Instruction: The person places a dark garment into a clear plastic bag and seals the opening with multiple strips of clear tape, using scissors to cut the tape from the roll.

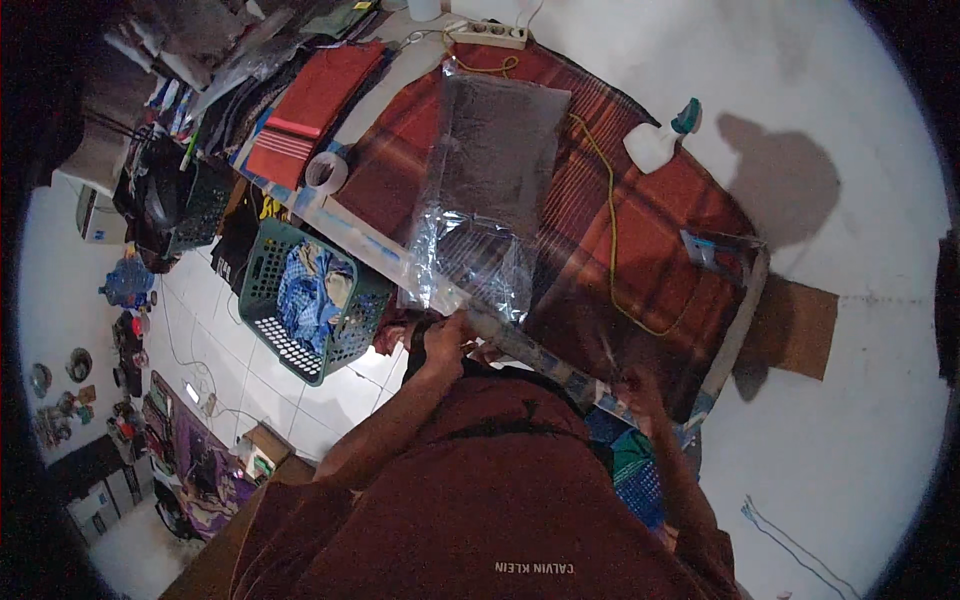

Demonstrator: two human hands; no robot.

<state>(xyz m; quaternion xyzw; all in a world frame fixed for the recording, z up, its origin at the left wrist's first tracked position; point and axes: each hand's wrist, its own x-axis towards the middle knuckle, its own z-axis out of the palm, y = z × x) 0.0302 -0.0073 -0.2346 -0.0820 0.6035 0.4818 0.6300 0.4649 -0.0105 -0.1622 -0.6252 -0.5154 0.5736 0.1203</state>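
A folded grey-brown cloth item in a clear plastic bag [502,142] lies on a table covered with a red patterned cloth [660,247]. The bag's loose, shiny end reaches the table's near edge. My left hand [448,343] is at that edge, just below the bag's end; its fingers are partly hidden, and whether it grips anything is unclear. Farther right, at the same edge, is my right hand [640,394]. A thin, blurred shape rises by its fingers, too dark to identify as held or not.
A tape roll [326,174] sits by a folded red striped cloth [315,112]. A spray bottle [651,147], yellow cord [613,217] and power strip [486,34] are on the table. Below left stands a green laundry basket [253,289] holding blue clothes. Cardboard [810,330] lies at right.
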